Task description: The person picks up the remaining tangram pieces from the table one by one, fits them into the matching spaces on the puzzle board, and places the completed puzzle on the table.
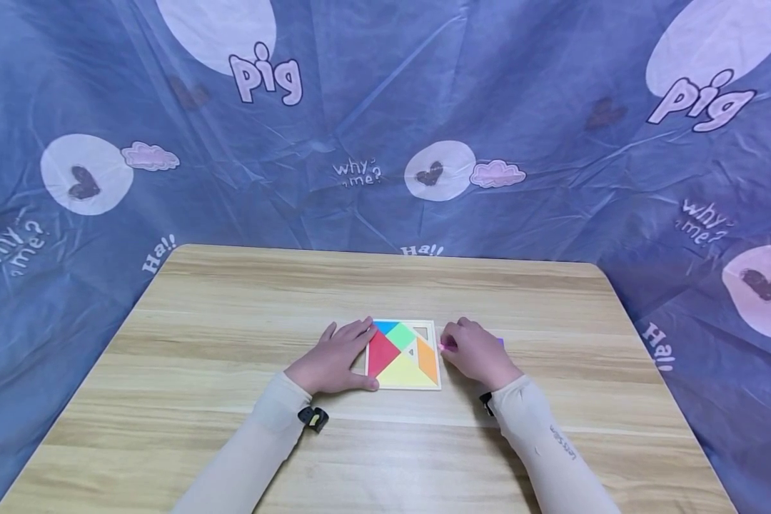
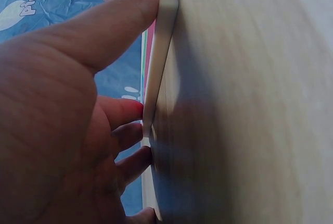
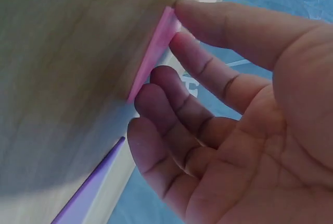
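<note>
A pale-framed tangram board (image 1: 403, 388) lies flat on the table, with red (image 1: 383, 353), blue, green, yellow (image 1: 407, 375) and orange (image 1: 427, 360) pieces in it. Triangular pale areas show at its top right corner and between the green and orange pieces. My left hand (image 1: 337, 359) spreads along the board's left side, thumb on the lower left corner and fingertips at the upper left edge. Just right of the board, my right hand (image 1: 478, 353) pinches a pink triangular piece (image 3: 153, 52) between thumb and index finger, close over the table.
A purple piece (image 3: 86, 198) rests on the wooden table (image 1: 263, 293), partly behind the right hand in the head view. Blue printed cloth (image 1: 360, 107) hangs behind the table and at both sides. Each wrist wears a small black device (image 1: 313, 418).
</note>
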`<state>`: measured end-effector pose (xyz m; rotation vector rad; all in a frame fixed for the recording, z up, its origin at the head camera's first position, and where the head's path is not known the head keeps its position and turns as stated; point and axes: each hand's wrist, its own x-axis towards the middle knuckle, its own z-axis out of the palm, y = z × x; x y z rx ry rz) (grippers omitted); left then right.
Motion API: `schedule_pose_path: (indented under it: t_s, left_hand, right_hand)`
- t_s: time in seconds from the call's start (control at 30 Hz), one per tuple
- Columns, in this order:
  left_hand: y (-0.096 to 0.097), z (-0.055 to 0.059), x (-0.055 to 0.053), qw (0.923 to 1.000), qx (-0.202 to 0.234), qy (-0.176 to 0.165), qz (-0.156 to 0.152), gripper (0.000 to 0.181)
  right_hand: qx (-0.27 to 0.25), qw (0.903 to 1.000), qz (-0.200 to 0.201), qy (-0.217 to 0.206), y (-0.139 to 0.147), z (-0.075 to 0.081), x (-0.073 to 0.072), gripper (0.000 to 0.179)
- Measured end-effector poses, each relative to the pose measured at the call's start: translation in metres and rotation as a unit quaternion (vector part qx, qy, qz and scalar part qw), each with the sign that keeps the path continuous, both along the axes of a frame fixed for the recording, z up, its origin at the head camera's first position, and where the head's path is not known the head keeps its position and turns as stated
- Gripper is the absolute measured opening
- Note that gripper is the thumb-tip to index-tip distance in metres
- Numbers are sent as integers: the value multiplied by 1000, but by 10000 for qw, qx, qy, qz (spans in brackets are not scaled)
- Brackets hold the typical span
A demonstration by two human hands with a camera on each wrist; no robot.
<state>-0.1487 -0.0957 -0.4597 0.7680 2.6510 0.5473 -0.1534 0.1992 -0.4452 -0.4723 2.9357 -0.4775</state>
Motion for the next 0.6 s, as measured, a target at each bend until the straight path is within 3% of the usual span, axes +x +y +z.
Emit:
schedule_pose_path:
  t_s: [0.2, 0.6]
  left_hand:
    - [0, -1, 0, 10000, -41, 8, 2, 104]
    - [-1, -3, 1, 10000, -13, 29, -6, 105]
  right_hand:
    - [20, 9992, -160, -353, 3, 1, -2, 13]
    - [44, 9981, -13, -607, 8, 5, -1, 7]
